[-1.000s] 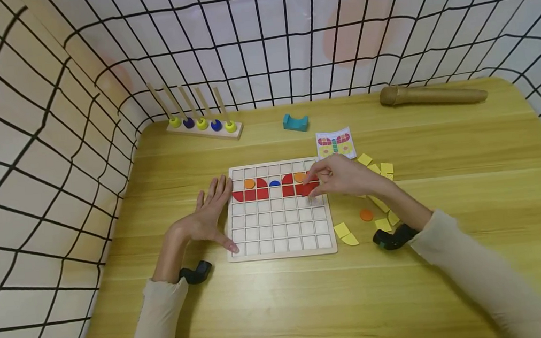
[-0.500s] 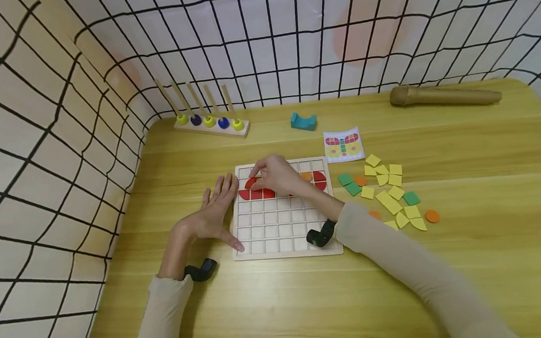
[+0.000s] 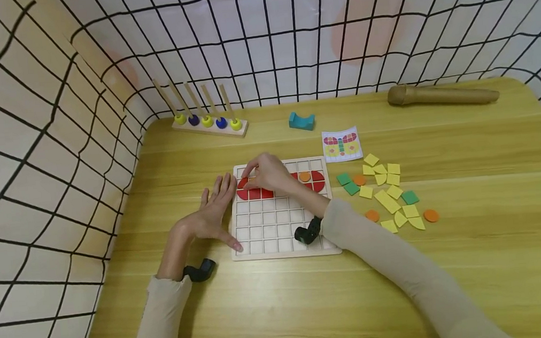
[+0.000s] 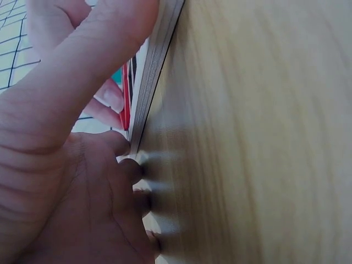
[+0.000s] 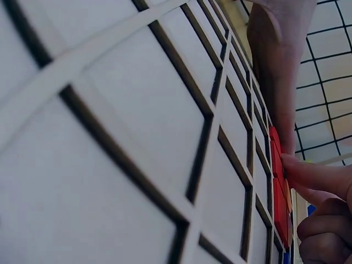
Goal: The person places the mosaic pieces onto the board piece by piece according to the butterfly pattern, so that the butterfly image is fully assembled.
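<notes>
A wooden grid board (image 3: pixel 285 224) lies on the table, with red, orange and blue pieces in its upper rows. My left hand (image 3: pixel 209 217) is spread along its left side, fingers by the edge and thumb on the lower left corner. Over the upper left cells, my right hand (image 3: pixel 271 173) pinches a red quarter-circle piece (image 3: pixel 242 184) between thumb and forefinger. Red pieces (image 5: pixel 279 165) lie in cells under those fingertips in the right wrist view. My right hand covers the middle of the pattern. The left wrist view shows the board's edge (image 4: pixel 157 60) beside my left fingers.
A butterfly picture card (image 3: pixel 342 144) lies behind the board. To the right are several loose yellow pieces (image 3: pixel 387 201), green squares (image 3: pixel 351 188) and orange discs (image 3: pixel 431 215). A peg stand (image 3: pixel 211 128), teal block (image 3: pixel 302 121) and wooden stick (image 3: pixel 443 95) lie at the back.
My right hand has moved from the board's right side to its upper left with a red quarter-circle piece, now lower against the leftmost cell. My left hand stays at the board's edge.
</notes>
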Action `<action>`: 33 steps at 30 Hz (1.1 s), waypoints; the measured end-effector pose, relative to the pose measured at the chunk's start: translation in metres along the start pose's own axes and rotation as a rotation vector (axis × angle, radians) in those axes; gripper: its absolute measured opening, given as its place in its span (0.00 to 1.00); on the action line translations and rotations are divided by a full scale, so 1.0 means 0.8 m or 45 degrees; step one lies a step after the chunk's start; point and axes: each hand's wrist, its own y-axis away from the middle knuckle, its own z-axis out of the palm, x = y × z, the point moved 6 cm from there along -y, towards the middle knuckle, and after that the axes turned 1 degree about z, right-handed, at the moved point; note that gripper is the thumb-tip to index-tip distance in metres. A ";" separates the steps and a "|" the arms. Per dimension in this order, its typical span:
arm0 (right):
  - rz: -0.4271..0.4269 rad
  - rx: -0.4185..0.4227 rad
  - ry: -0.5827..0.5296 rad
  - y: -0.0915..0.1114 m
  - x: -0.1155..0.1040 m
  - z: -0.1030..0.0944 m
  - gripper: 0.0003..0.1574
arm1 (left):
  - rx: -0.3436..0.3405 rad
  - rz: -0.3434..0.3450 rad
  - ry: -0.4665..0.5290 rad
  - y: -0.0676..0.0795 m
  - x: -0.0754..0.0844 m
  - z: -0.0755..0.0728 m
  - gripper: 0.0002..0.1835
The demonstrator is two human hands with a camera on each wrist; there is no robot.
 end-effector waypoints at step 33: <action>0.006 -0.011 -0.197 0.032 0.024 -0.071 0.16 | 0.001 -0.009 0.003 -0.001 -0.001 0.000 0.87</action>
